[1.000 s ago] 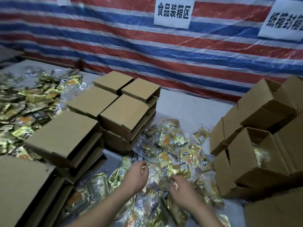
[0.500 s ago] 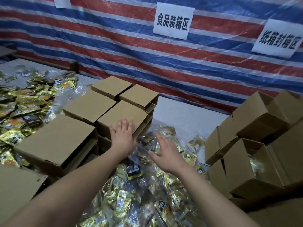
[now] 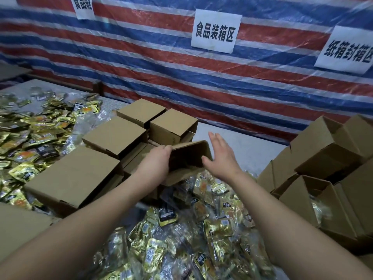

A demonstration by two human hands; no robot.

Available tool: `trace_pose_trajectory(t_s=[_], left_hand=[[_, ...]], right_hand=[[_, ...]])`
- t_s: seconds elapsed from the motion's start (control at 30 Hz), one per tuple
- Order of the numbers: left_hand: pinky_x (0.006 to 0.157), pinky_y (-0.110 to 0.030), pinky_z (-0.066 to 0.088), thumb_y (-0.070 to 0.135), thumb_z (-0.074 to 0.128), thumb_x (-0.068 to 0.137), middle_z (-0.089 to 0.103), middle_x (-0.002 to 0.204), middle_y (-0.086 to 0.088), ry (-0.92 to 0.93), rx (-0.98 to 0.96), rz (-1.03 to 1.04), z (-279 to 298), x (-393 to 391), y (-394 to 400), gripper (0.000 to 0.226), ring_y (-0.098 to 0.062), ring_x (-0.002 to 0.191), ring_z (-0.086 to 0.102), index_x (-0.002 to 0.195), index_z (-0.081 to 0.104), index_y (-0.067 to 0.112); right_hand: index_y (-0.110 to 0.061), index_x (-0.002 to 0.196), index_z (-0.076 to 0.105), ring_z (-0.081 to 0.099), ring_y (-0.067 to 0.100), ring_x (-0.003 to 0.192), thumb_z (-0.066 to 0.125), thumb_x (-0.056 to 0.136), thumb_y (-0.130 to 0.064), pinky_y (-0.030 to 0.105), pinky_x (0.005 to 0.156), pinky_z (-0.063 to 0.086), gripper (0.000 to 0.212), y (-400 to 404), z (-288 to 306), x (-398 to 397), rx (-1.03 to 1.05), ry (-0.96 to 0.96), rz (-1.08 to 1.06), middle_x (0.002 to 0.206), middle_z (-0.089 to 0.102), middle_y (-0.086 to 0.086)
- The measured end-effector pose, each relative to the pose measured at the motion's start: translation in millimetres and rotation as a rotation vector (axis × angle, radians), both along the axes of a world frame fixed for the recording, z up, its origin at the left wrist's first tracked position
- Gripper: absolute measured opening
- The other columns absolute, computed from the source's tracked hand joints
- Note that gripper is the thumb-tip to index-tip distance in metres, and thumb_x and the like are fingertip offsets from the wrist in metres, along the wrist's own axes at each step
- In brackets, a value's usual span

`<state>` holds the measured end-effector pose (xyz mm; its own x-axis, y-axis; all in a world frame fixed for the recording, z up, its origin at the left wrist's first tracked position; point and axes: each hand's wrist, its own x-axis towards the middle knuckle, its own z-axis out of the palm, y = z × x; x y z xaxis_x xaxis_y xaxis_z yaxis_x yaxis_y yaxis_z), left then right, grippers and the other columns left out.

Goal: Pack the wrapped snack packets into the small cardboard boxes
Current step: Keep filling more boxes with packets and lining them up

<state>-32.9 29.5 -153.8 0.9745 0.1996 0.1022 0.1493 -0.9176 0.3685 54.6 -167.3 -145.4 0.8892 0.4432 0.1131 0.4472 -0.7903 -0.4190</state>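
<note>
A striped tarpaulin (image 3: 201, 81) in red, blue and white, under clear plastic sheeting, closes off the far side of the tabletop (image 3: 232, 136). Three white paper signs hang on it: the middle sign (image 3: 216, 30) reads 食品装箱区, the right sign (image 3: 346, 49) reads 纸箱封箱区 with its last character cut by the frame edge, and the left sign (image 3: 83, 6) is cut off at the top so only part of its writing shows. Along the right edge of the tabletop stands a heap of open cardboard boxes (image 3: 327, 158), one at the near right showing gold wrappers inside. Across the middle and left lie closed flat boxes (image 3: 113, 138), stacked in low piles running from the near left corner toward the far edge. A large spread of gold snack packets (image 3: 36, 138) covers the left side, and a second pile of packets (image 3: 212, 229) in clear bags fills the near edge between the two forearms; some wrappers carry a black label with white characters, too small to read. Above that pile, at the centre, the held box (image 3: 191, 156) is tipped with its open mouth toward the camera. The left hand (image 3: 157, 160) grips its left wall, fingers curled over the edge. The right hand (image 3: 221, 153) is spread flat with straight fingers just beside the box's right wall; whether it touches is unclear.
</note>
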Motion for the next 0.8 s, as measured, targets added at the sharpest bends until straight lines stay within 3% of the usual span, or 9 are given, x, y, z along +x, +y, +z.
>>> trace_pose_trajectory(t_s=[0.1, 0.17, 0.23, 0.33, 0.4, 0.53, 0.7, 0.8], left_hand=[[0.085, -0.033, 0.052, -0.006, 0.048, 0.091, 0.061, 0.118, -0.002, 0.03, -0.113, -0.067, 20.2, -9.8, -11.7, 0.041, -0.022, 0.105, 0.059, 0.123, 0.057, 0.019], [0.078, -0.028, 0.049, -0.001, 0.042, 0.096, 0.061, 0.115, 0.0, 0.036, -0.187, -0.113, 25.0, -15.7, -19.2, 0.039, -0.019, 0.1, 0.059, 0.123, 0.06, 0.021], [0.072, -0.026, 0.047, 0.006, 0.037, 0.102, 0.062, 0.109, 0.001, 0.049, -0.26, -0.132, 26.2, -20.5, -25.2, 0.034, -0.017, 0.095, 0.059, 0.121, 0.061, 0.021], [0.07, -0.029, 0.045, 0.015, 0.038, 0.105, 0.06, 0.098, 0.001, 0.076, -0.366, -0.14, 25.7, -20.8, -38.8, 0.026, -0.016, 0.09, 0.058, 0.112, 0.062, 0.016], [0.071, -0.031, 0.046, 0.014, 0.041, 0.103, 0.06, 0.093, 0.0, 0.083, -0.406, -0.151, 24.8, -17.9, -52.0, 0.022, -0.02, 0.09, 0.058, 0.105, 0.063, 0.011], [0.074, -0.031, 0.046, 0.022, 0.051, 0.097, 0.062, 0.102, -0.003, 0.101, -0.42, -0.157, 14.7, -18.1, -80.1, 0.012, -0.021, 0.093, 0.059, 0.097, 0.061, 0.015], [0.069, -0.028, 0.04, 0.023, 0.057, 0.092, 0.058, 0.092, -0.001, 0.165, -0.448, -0.182, -19.4, -38.3, -118.5, 0.01, -0.02, 0.089, 0.057, 0.089, 0.06, 0.014], [0.063, -0.026, 0.039, 0.023, 0.059, 0.089, 0.057, 0.086, 0.002, 0.2, -0.459, -0.197, -43.8, -57.4, -132.2, 0.01, -0.017, 0.081, 0.056, 0.08, 0.058, 0.019]], right_hand=[[-0.027, 0.156, 0.025, 0.022, 0.024, 0.149, 0.061, 0.091, -0.028, 0.042, 0.122, 0.021, 0.075, -11.3, 19.2, 8.8, -0.055, 0.012, 0.035, 0.163, 0.021, 0.005], [-0.025, 0.145, 0.046, 0.041, 0.023, 0.138, 0.06, 0.09, -0.023, 0.039, 0.115, 0.033, 0.057, -21.8, 28.7, 7.9, -0.089, 0.067, 0.073, 0.152, 0.043, 0.002], [-0.026, 0.12, 0.064, 0.058, 0.021, 0.116, 0.058, 0.09, -0.02, 0.036, 0.099, 0.05, 0.031, -33.2, 32.4, 1.5, -0.075, 0.139, 0.107, 0.126, 0.063, 0.0], [-0.024, 0.095, 0.066, 0.064, 0.017, 0.085, 0.057, 0.091, -0.02, 0.038, 0.072, 0.06, 0.011, -55.3, 30.7, -14.3, -0.054, 0.21, 0.096, 0.094, 0.065, -0.002], [-0.023, 0.091, 0.066, 0.063, 0.016, 0.08, 0.057, 0.089, -0.021, 0.041, 0.069, 0.059, 0.01, -69.9, 28.3, -25.0, -0.055, 0.189, 0.046, 0.09, 0.065, -0.002], [-0.022, 0.084, 0.065, 0.062, 0.016, 0.078, 0.056, 0.085, -0.023, 0.039, 0.073, 0.056, 0.009, -96.7, 19.0, -45.5, -0.083, 0.171, -0.048, 0.084, 0.065, -0.003], [-0.023, 0.088, 0.063, 0.057, 0.01, 0.071, 0.056, 0.086, -0.025, 0.028, 0.057, 0.046, 0.007, -133.5, -14.1, -82.5, -0.178, 0.198, -0.125, 0.082, 0.062, -0.004], [-0.025, 0.08, 0.058, 0.054, 0.007, 0.068, 0.058, 0.086, -0.025, 0.026, 0.053, 0.039, 0.007, -149.8, -42.1, -110.0, -0.159, 0.246, -0.156, 0.078, 0.06, -0.006]])
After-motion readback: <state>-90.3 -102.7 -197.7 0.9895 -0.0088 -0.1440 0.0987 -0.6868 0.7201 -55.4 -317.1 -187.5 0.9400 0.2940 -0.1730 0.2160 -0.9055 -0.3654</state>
